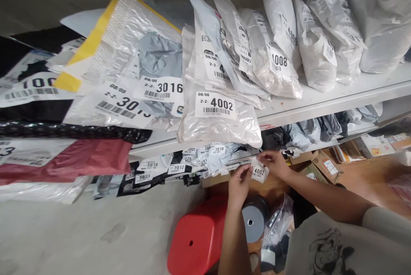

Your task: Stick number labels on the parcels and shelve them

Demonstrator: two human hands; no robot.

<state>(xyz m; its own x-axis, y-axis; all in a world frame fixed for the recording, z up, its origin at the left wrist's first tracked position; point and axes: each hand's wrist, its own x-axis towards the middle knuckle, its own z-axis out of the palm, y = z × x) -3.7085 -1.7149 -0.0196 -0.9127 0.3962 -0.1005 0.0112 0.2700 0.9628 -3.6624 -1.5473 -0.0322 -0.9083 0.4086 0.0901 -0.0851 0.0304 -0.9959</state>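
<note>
Between my two hands is a small white label [258, 172] printed 4002. My left hand [240, 183] pinches its left edge with thumb and fingers. From the other side, my right hand [272, 162] is closed on the label's upper right corner. Above them, a white plastic parcel [221, 127] bearing a 4002 sticker juts over the edge of the upper shelf [324, 97]. Neither hand touches that parcel.
More parcels, such as a bubble mailer [118, 35] and a white bag [272, 63] marked 4008, crowd the upper shelf. Grey parcels [298, 136] line the lower shelf. On the floor stand a red stool [195, 236], a grey round stool [254, 219] and a cardboard box [326, 165].
</note>
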